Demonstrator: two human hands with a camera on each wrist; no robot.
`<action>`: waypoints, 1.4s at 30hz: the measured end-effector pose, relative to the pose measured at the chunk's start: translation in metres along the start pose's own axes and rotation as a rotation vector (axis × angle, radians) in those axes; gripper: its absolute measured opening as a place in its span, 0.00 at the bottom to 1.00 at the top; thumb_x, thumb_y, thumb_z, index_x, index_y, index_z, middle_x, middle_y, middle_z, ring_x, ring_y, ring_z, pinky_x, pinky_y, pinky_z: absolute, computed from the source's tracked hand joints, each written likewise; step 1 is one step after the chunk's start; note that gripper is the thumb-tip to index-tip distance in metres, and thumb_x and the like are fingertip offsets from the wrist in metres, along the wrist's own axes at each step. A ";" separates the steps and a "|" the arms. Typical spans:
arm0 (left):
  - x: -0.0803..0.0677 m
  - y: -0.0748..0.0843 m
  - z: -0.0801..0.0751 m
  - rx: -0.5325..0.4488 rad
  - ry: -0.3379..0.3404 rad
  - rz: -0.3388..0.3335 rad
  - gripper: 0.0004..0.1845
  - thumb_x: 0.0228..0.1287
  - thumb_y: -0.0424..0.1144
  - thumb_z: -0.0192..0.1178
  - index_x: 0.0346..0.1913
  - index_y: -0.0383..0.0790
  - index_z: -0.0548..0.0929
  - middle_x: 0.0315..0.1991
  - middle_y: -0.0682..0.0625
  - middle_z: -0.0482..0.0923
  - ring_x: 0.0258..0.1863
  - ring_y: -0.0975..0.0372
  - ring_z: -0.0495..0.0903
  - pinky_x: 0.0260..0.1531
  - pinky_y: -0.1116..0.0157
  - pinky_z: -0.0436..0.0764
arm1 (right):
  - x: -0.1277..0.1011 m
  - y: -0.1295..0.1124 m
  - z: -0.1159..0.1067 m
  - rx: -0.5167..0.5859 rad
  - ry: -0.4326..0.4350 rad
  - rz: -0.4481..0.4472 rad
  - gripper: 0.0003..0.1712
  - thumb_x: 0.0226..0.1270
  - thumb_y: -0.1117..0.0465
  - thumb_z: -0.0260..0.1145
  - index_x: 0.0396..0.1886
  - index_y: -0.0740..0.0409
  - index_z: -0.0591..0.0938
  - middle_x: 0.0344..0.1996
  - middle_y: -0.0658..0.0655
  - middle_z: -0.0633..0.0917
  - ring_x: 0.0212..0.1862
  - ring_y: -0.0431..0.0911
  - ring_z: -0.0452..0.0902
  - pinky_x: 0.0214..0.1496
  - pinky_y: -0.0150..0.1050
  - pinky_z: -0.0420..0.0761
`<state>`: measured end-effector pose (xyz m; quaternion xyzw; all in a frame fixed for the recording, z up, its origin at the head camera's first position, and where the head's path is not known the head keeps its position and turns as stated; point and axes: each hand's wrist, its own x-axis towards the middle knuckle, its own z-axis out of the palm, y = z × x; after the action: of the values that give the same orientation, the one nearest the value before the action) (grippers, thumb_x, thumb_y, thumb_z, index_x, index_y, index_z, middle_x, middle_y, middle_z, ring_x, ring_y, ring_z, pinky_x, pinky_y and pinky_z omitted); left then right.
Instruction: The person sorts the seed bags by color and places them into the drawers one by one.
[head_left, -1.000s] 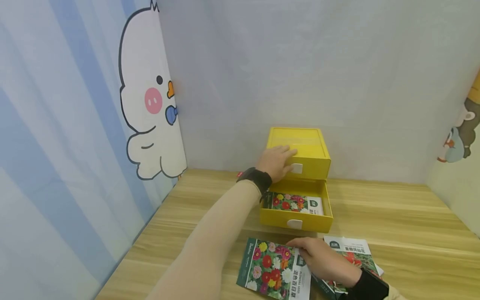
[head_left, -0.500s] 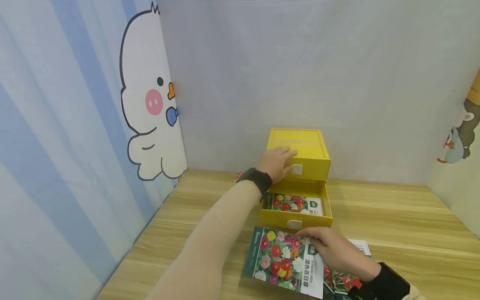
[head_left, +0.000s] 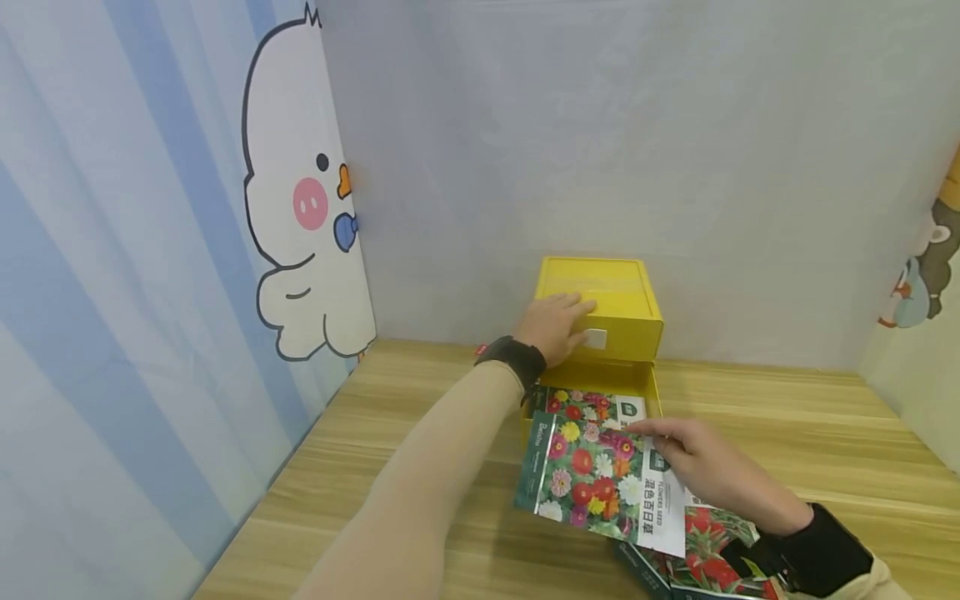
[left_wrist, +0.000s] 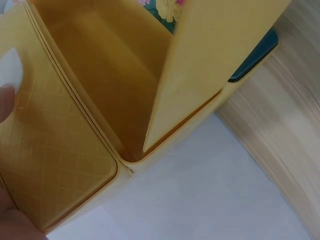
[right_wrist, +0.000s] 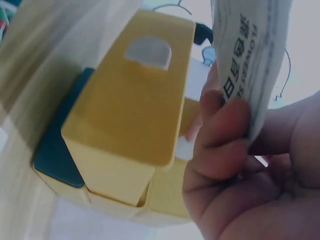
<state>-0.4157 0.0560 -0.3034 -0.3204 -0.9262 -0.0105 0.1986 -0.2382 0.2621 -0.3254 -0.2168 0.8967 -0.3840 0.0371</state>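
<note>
My right hand (head_left: 712, 471) pinches a seed packet (head_left: 592, 483) by its white end, thumb below and fingers above. The packet is printed with mixed red, white, pink and yellow flowers. In the head view it overlaps the front of a pulled-out lower drawer (head_left: 615, 379). Inside that drawer lies another packet (head_left: 585, 403) with the same flower print. On the upper left of the yellow two-drawer box (head_left: 630, 287) rests my left hand (head_left: 551, 327), fingers laid on the top and thumb near the white tab of the upper drawer. The right wrist view shows the lower drawer's front (right_wrist: 125, 100).
Packets with red flowers (head_left: 708, 562) lie on the wooden table (head_left: 757, 417) under my right forearm. A grey curtain (head_left: 450, 167) hangs behind the box, and a blue striped one (head_left: 112, 250) with a cartoon duck stands at left.
My right hand has lifted the flower packet off the table and carried it forward and right to the drawer. The left hand has stayed on the box.
</note>
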 end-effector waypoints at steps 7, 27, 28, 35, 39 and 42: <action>0.000 -0.001 -0.001 0.005 -0.020 -0.013 0.29 0.70 0.53 0.55 0.71 0.53 0.67 0.69 0.50 0.65 0.68 0.57 0.65 0.68 0.58 0.61 | 0.009 0.002 -0.013 -0.087 0.080 -0.026 0.20 0.74 0.72 0.47 0.58 0.63 0.79 0.55 0.67 0.79 0.21 0.40 0.65 0.25 0.35 0.69; 0.001 -0.001 0.000 0.000 -0.034 -0.021 0.29 0.69 0.53 0.55 0.71 0.53 0.66 0.70 0.51 0.64 0.68 0.56 0.64 0.69 0.57 0.60 | 0.047 0.013 -0.045 -0.133 0.046 0.040 0.20 0.77 0.67 0.46 0.61 0.66 0.76 0.56 0.69 0.77 0.54 0.58 0.74 0.48 0.45 0.74; 0.002 -0.001 0.001 -0.002 -0.031 -0.022 0.29 0.69 0.53 0.55 0.71 0.53 0.67 0.70 0.51 0.64 0.68 0.57 0.64 0.68 0.57 0.61 | 0.050 0.015 -0.047 -0.110 0.030 0.056 0.20 0.77 0.67 0.45 0.61 0.67 0.75 0.55 0.69 0.78 0.51 0.57 0.75 0.47 0.44 0.75; 0.004 0.000 0.003 0.002 -0.040 -0.030 0.29 0.69 0.53 0.55 0.71 0.53 0.67 0.70 0.51 0.65 0.68 0.57 0.64 0.69 0.58 0.60 | 0.072 0.027 -0.057 0.008 -0.045 0.164 0.22 0.77 0.66 0.43 0.64 0.74 0.69 0.52 0.70 0.78 0.43 0.50 0.76 0.44 0.41 0.76; 0.006 0.001 0.006 0.003 -0.041 -0.035 0.29 0.69 0.53 0.56 0.71 0.53 0.67 0.70 0.51 0.65 0.68 0.57 0.64 0.69 0.58 0.60 | 0.082 0.034 -0.059 0.013 -0.044 0.189 0.22 0.75 0.68 0.44 0.63 0.74 0.70 0.52 0.70 0.78 0.45 0.52 0.76 0.45 0.42 0.76; 0.008 0.000 0.008 0.010 -0.042 -0.040 0.29 0.69 0.53 0.56 0.71 0.53 0.67 0.70 0.51 0.65 0.68 0.57 0.64 0.69 0.58 0.60 | 0.089 0.038 -0.059 0.036 -0.052 0.204 0.22 0.74 0.68 0.45 0.63 0.73 0.70 0.50 0.68 0.79 0.43 0.50 0.77 0.44 0.41 0.77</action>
<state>-0.4241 0.0619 -0.3079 -0.3012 -0.9363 -0.0033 0.1804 -0.3456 0.2876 -0.3017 -0.1335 0.9058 -0.3888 0.1030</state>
